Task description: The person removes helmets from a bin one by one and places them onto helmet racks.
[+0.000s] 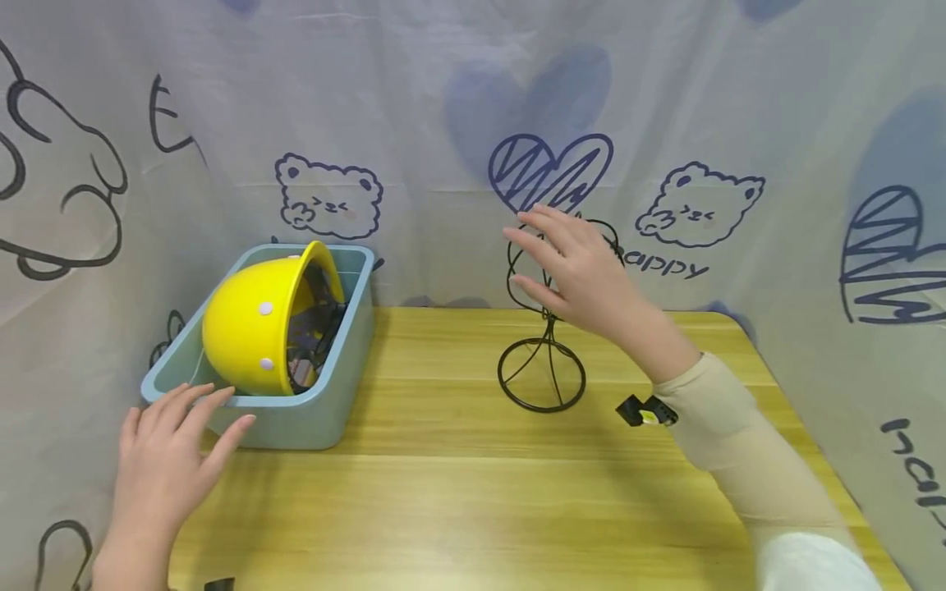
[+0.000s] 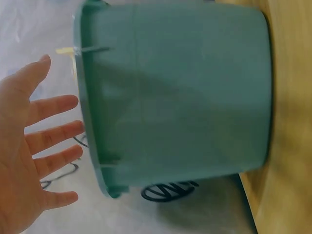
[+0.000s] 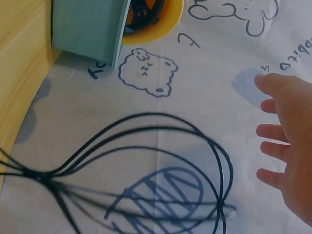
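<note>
Yellow domed plastic helmet (image 1: 247,328) lies tilted inside a pale-blue plastic bin (image 1: 296,427), left hand (image 1: 166,460) beside it, right hand (image 1: 572,267) near a black wire stand (image 1: 549,329), both empty, seemingly reaching; any hold requires curling inward.

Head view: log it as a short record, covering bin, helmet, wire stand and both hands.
Bin: light blue, on the wood-grain table
Helmet: yellow, in the bin, opening toward picture right
Wire stand: black, upright on the table
Left hand: holds nothing; at the bin's near rim, touch unclear
Right hand: holds nothing; clear of the wire stand
</note>
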`<state>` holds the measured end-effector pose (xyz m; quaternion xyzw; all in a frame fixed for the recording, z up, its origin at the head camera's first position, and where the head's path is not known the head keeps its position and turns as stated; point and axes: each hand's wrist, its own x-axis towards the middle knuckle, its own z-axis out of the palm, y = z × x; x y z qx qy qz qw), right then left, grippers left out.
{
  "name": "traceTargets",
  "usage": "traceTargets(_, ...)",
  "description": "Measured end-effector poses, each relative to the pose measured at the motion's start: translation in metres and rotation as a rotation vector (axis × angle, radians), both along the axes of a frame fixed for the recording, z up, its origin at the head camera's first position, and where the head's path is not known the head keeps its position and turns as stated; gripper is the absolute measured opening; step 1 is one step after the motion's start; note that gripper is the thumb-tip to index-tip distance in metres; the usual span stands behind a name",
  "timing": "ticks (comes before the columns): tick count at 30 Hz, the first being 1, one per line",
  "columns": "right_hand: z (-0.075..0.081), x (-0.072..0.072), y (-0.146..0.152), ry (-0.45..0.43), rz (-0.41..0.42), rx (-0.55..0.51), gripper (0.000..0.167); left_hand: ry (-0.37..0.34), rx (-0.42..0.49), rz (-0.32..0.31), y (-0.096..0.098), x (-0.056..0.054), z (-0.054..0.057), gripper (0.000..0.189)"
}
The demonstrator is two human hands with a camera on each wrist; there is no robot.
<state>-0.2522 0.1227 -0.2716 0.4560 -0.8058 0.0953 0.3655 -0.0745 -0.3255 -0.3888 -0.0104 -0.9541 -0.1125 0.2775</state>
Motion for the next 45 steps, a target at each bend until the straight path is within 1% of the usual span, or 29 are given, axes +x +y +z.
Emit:
traceTargets(4,0.005,-0.005,-0.017,0.013,0.028,0.019,0.052,0.014,0.010,0.015,-0.008,-0.002,-0.006,0.044)
traceTargets(7,0.006,-0.008,-0.028,-0.005,0.030,0.042,0.052,0.034,0.016,0.016,-0.012,-0.005,-0.009,0.042)
traceTargets(10,0.006,-0.011,-0.038,-0.026,0.029,0.073,0.052,0.096,0.008,-0.006,-0.014,-0.009,-0.010,0.042)
traceTargets(13,0.005,-0.015,-0.047,-0.047,0.031,0.101,0.052,0.152,-0.005,-0.029,-0.015,-0.014,-0.009,0.041)
traceTargets(15,0.003,-0.019,-0.053,-0.048,0.033,0.114,0.052,0.164,-0.010,-0.035,-0.015,-0.017,-0.008,0.041)
traceTargets(18,0.000,-0.025,-0.062,-0.035,0.032,0.135,0.050,0.118,-0.008,-0.011,-0.014,-0.021,-0.005,0.041)
traceTargets(20,-0.003,-0.027,-0.068,-0.025,0.031,0.150,0.049,0.066,-0.003,0.015,-0.013,-0.022,-0.003,0.041)
traceTargets(23,-0.009,-0.030,-0.076,-0.032,0.024,0.182,0.047,-0.025,-0.003,0.055,-0.013,-0.022,0.000,0.043)
traceTargets(27,-0.016,-0.031,-0.085,-0.061,0.013,0.233,0.047,-0.147,0.004,0.092,-0.014,-0.023,0.006,0.050)
traceTargets(31,-0.020,-0.032,-0.092,-0.083,0.012,0.251,0.048,-0.278,0.024,0.116,-0.012,-0.026,0.013,0.059)
traceTargets(34,-0.023,-0.034,-0.096,-0.099,0.010,0.245,0.049,-0.340,0.042,0.119,-0.011,-0.028,0.016,0.063)
traceTargets(37,-0.024,-0.036,-0.101,-0.114,0.001,0.239,0.048,-0.350,0.067,0.124,-0.009,-0.027,0.016,0.064)
traceTargets(40,-0.026,-0.039,-0.108,-0.116,-0.006,0.242,0.048,-0.321,0.090,0.138,-0.007,-0.025,0.013,0.064)
traceTargets(45,-0.030,-0.041,-0.124,-0.102,0.010,0.242,0.046,-0.268,0.150,0.154,-0.004,-0.023,0.007,0.063)
